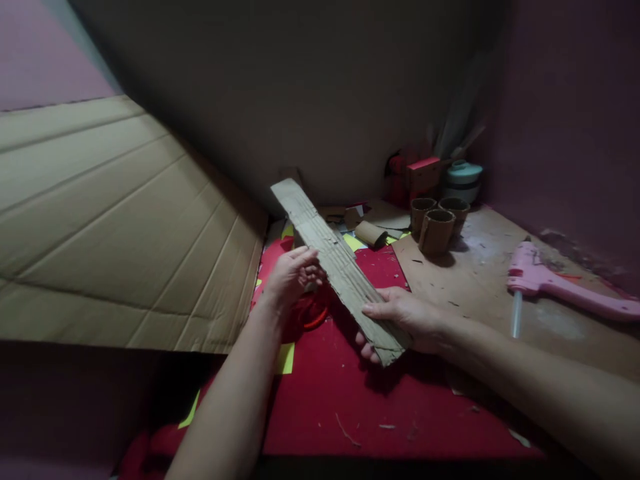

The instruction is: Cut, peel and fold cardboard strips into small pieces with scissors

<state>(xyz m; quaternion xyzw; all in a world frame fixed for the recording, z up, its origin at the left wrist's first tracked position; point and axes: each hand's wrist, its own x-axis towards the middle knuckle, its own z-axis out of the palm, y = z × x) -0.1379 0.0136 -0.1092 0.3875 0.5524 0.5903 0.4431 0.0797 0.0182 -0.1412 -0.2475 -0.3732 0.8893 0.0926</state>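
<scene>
A long strip of corrugated cardboard (345, 267) slants across the middle of the head view, its ridges partly bared where the top paper is torn. My right hand (395, 317) grips its lower end, thumb on top and fingers underneath. Close against the strip's left edge, my left hand (300, 267) has its fingers curled together. What lies between those fingertips, if anything, is too small to tell. Below the left hand, a red-orange ring-shaped handle (316, 320) shows partly on the red cloth (320, 413).
A big creased cardboard sheet (115, 233) leans at the left. On the right lie a pink glue gun (545, 277), several small cardboard cups (437, 232) and a lidded teal pot (464, 180). A cardboard roll (371, 234), scraps and yellow paper (285, 359) are scattered about.
</scene>
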